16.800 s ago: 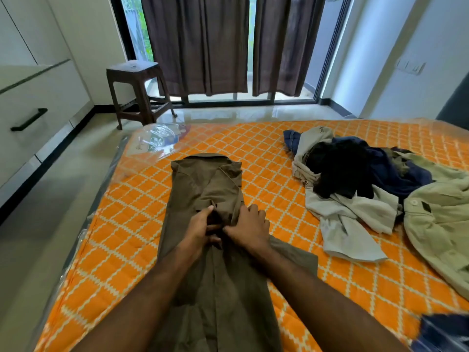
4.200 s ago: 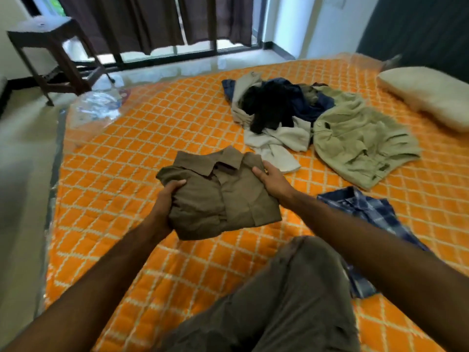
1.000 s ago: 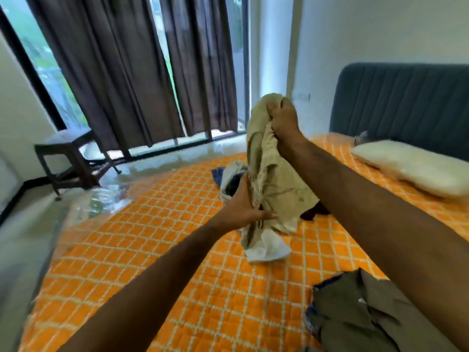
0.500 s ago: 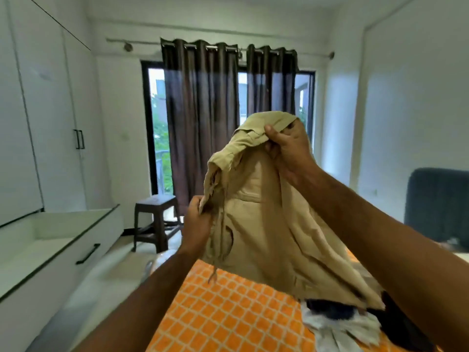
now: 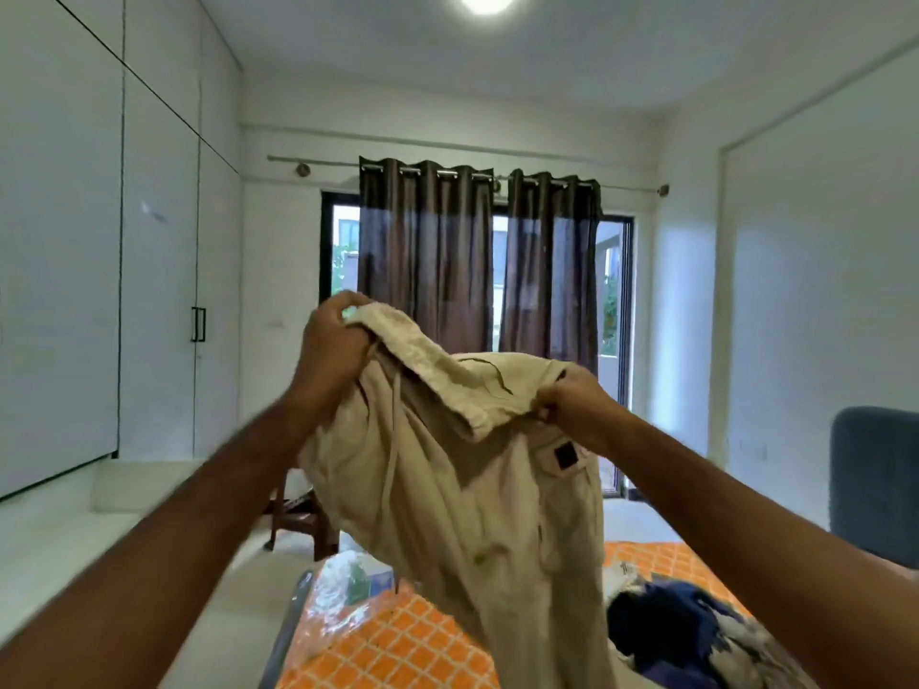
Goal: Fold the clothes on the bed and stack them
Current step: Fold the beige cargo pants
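A beige garment (image 5: pixel 462 484) is held up in the air in front of the curtains (image 5: pixel 477 261), well above the bed (image 5: pixel 398 643). Its upper edge is gripped at the left end by the left hand (image 5: pixel 335 345), whose fingers are curled tightly round a bunch of the cloth, and at the right end by the right hand (image 5: pixel 579 402), by which the fabric is pinched between thumb and curled fingers. Between the two hands the edge is folded over, and the rest of the cloth hangs down in loose folds; a small dark patch (image 5: pixel 564 455) is seen just below the right hand. On the orange quilted bed, at lower right, a heap of unfolded clothes (image 5: pixel 696 634) is left lying, dark blue and pale pieces mixed. A wooden stool (image 5: pixel 303 522) is partly hidden behind the garment. A white wardrobe (image 5: pixel 99 266) is seen at left, its doors closed, so its contents cannot be told.
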